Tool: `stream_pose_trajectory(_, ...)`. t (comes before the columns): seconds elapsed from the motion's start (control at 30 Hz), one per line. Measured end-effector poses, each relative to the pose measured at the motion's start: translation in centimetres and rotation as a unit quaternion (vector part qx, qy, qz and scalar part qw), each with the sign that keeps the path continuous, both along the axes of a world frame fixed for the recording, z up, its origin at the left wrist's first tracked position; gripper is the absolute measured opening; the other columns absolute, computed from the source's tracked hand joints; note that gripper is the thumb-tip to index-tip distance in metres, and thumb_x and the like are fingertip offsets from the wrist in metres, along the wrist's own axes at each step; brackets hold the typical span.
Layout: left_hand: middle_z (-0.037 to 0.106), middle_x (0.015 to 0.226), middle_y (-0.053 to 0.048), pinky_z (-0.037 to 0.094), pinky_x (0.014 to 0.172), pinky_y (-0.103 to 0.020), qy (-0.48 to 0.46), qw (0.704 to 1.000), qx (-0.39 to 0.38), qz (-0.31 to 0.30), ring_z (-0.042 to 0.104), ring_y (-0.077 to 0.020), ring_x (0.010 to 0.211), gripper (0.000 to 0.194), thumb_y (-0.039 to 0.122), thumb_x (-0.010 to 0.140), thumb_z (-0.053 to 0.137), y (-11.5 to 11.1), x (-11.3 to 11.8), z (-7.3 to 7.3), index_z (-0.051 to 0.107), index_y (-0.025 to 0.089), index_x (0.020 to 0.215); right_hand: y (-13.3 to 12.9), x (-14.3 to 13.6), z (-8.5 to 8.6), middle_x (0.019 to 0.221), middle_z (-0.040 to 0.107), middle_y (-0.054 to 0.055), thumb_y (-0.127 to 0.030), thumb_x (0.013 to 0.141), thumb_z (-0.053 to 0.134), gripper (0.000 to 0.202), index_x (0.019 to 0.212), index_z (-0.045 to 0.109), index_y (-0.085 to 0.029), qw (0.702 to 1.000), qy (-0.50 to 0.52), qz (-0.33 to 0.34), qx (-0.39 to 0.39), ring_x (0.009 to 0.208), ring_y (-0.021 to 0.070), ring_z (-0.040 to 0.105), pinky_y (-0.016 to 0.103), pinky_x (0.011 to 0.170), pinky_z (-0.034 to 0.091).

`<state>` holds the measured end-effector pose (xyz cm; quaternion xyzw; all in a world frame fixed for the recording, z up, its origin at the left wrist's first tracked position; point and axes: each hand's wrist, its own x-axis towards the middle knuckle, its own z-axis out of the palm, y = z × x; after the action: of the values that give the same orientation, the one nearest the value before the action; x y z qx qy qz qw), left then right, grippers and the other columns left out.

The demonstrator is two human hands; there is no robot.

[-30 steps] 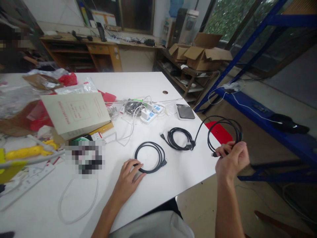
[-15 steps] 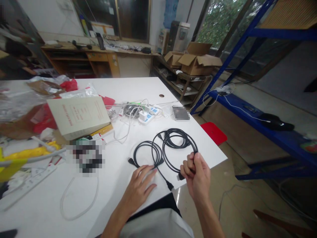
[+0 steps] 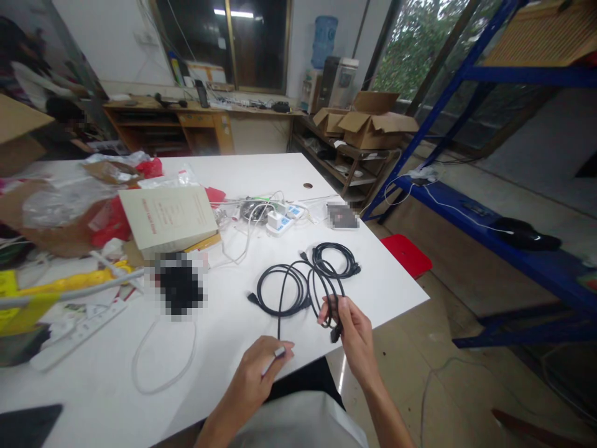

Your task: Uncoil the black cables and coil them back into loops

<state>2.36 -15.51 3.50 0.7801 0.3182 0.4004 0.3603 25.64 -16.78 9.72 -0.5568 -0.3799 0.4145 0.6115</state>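
Note:
My left hand (image 3: pixel 265 367), near the table's front edge, pinches one end of a black cable; its metal plug shows between thumb and fingers. From there the cable rises and curves right into loose loops (image 3: pixel 313 292). My right hand (image 3: pixel 349 323) is closed around those loops, with the black connector at the other end hanging below the fingers. A second coiled black cable (image 3: pixel 259 308) lies flat on the white table just left of the loops. A third coiled black cable (image 3: pixel 352 249) rests behind them, to the right.
White power strips with plugs (image 3: pixel 278 223) stand farther back. At the left are a propped pale booklet (image 3: pixel 170 218), plastic bags, a yellow-taped grey cable and a long power strip (image 3: pixel 77 339). A red stool (image 3: pixel 408 255) and blue shelving (image 3: pixel 448 214) stand right of the table.
My left hand has picked up the cable's plug end from the table and drawn it toward me. My right hand has moved left, lowering the loops it holds.

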Motion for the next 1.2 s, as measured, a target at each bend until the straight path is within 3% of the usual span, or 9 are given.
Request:
stream_pose_trajectory(0.1,0.081,0.094,-0.007,0.061,0.09,-0.035,-0.017,0.992,-0.09,0.085,0.077,-0.0243,0.094,0.025,0.034,0.106,0.058,-0.5,-1.9,1.2,0.08,0.024,0.108,-0.3,2.3,-0.6,0.111,0.079,0.013,-0.062,0.105,0.056,0.049,0.116,0.077,-0.019,0.997,-0.067,-0.034,0.013,0.102,0.0262,0.076,0.041,0.09,0.061)
stream_pose_trajectory(0.2,0.08,0.089,-0.008,0.058,0.094,-0.038,-0.054,0.969,-0.138,0.198,0.075,-0.0286,0.102,0.036,0.047,0.106,0.056,-0.5,-3.7,2.3,0.08,0.022,0.098,-0.7,4.7,-1.1,0.121,0.078,0.015,-0.059,0.106,0.056,0.048,0.123,0.075,-0.019,0.994,-0.064,-0.083,0.036,0.109,0.0286,0.077,0.043,0.092,0.061)
stream_pose_trajectory(0.3,0.076,0.082,-0.009,0.054,0.102,-0.041,-0.132,0.94,-0.135,0.285,0.072,-0.0308,0.11,0.045,0.055,0.105,0.055,0.1,-4.9,3.0,0.075,0.021,0.083,-1.4,6.9,-1.2,0.12,0.078,0.017,-0.058,0.105,0.059,0.047,0.122,0.074,-0.016,0.987,-0.027,-0.14,0.068,0.106,0.0286,0.078,0.042,0.088,0.061)
stream_pose_trajectory(0.5,0.067,0.069,-0.005,0.057,0.09,-0.04,-0.312,0.884,-0.139,0.318,0.068,-0.0249,0.089,0.045,0.057,0.098,0.068,1.5,-6.4,3.7,0.069,0.018,0.076,-2.9,10.0,-0.6,0.108,0.079,0.014,-0.057,0.1,0.069,0.045,0.113,0.076,-0.015,0.968,-0.001,-0.228,0.11,0.095,0.0245,0.078,0.036,0.08,0.06)
stream_pose_trajectory(0.73,0.069,0.073,-0.003,0.055,0.077,-0.036,-0.349,0.854,-0.201,0.33,0.063,-0.0187,0.071,0.046,0.058,0.094,0.072,1.4,-6.6,3.5,0.073,0.012,0.1,-3.7,10.7,0.0,0.1,0.077,0.01,-0.057,0.1,0.069,0.043,0.108,0.076,-0.016,0.955,0.007,-0.265,0.135,0.088,0.0208,0.076,0.033,0.075,0.059)
stream_pose_trajectory(0.93,0.072,0.076,-0.004,0.06,0.081,-0.037,-0.32,0.855,-0.278,0.3,0.068,-0.0205,0.074,0.051,0.063,0.09,0.075,1.4,-5.1,3.6,0.074,0.013,0.101,-3.0,7.6,-0.7,0.097,0.076,0.011,-0.059,0.104,0.061,0.044,0.11,0.074,-0.017,0.976,0.022,-0.186,0.109,0.086,0.0223,0.075,0.036,0.076,0.06)
stream_pose_trajectory(1.07,0.081,0.098,-0.017,0.063,0.084,-0.043,-0.249,0.862,-0.379,0.228,0.077,-0.0319,0.098,0.067,0.073,0.09,0.068,1.8,-4.3,3.7,0.077,0.01,0.11,-2.6,3.4,-1.6,0.098,0.076,0.009,-0.058,0.109,0.053,0.043,0.111,0.074,-0.021,0.993,0.028,-0.075,0.088,0.089,0.0229,0.074,0.038,0.081,0.059)
stream_pose_trajectory(1.2,0.079,0.121,-0.024,0.06,0.1,-0.054,-0.21,0.838,-0.483,0.144,0.076,-0.0383,0.117,0.08,0.08,0.09,0.063,2.1,-3.3,3.1,0.075,0.009,0.125,-2.6,-1.3,-1.1,0.099,0.076,0.009,-0.055,0.113,0.042,0.046,0.109,0.074,-0.022,0.997,-0.006,0.058,0.059,0.093,0.0223,0.071,0.038,0.088,0.056)
